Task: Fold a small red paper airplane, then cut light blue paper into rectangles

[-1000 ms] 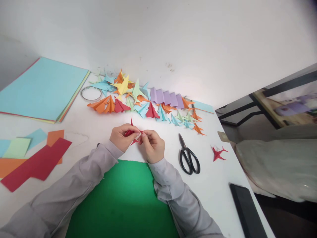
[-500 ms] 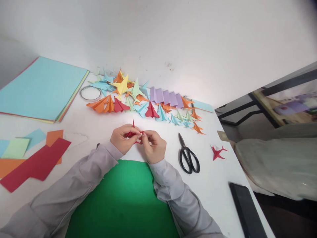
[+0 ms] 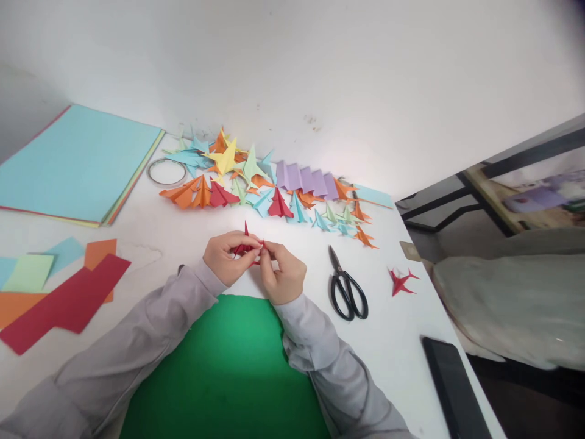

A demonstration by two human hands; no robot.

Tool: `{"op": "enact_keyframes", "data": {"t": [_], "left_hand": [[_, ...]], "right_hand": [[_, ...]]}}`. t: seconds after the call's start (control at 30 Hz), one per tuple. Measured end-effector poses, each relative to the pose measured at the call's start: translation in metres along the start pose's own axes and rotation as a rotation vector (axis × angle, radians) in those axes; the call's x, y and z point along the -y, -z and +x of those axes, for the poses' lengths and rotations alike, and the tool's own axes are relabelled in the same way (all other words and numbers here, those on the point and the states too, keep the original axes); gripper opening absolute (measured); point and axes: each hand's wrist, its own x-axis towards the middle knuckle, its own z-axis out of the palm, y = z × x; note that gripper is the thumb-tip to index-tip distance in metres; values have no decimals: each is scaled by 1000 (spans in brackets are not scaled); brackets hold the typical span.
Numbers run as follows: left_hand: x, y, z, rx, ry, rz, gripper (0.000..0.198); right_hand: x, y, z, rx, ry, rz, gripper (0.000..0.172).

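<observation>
My left hand (image 3: 230, 258) is closed on a small red origami figure (image 3: 246, 229); one thin point of it sticks up past the fingers. The figure's middle is mostly covered by my fingers. From the other side, my right hand (image 3: 286, 273) pinches a narrow tip of the same red paper between thumb and forefinger. Both hands meet fingertip to fingertip just above the white table, in front of the green board (image 3: 223, 366). Black-handled scissors (image 3: 348, 292) lie to the right of my right hand, blades pointing away. Farther right rests another red origami figure (image 3: 401, 282) with a forked end.
Several colourful folded paper figures (image 3: 278, 203) line the wall, beside a pleated purple paper (image 3: 306, 179). A tape roll (image 3: 167, 172) and a stack of large coloured sheets (image 3: 82, 161) are at back left. Cut paper pieces (image 3: 80, 292) lie left; a black phone (image 3: 454, 384) lies near the right edge.
Very little differs. My fingers have shifted slightly on the red origami figure, with the right thumb a touch lower and farther left. The things on the table stay put.
</observation>
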Motion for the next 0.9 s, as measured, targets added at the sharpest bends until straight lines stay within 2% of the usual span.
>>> {"op": "enact_keyframes", "data": {"t": [0.17,0.3,0.5,0.67,0.9], "left_hand": [[0,2,0,34,59,-29,6],[0,3,1,15,128,-73,6],[-3,4,4,-1,234,-168,11],[-6,4,5,27,315,-184,16],[-1,4,5,26,326,-199,19]], "right_hand": [[2,4,1,63,-26,61,13],[4,5,2,101,-10,90,15],[4,5,1,85,67,0,20],[6,5,1,121,75,-18,23],[6,6,2,137,68,-12,24]]}}
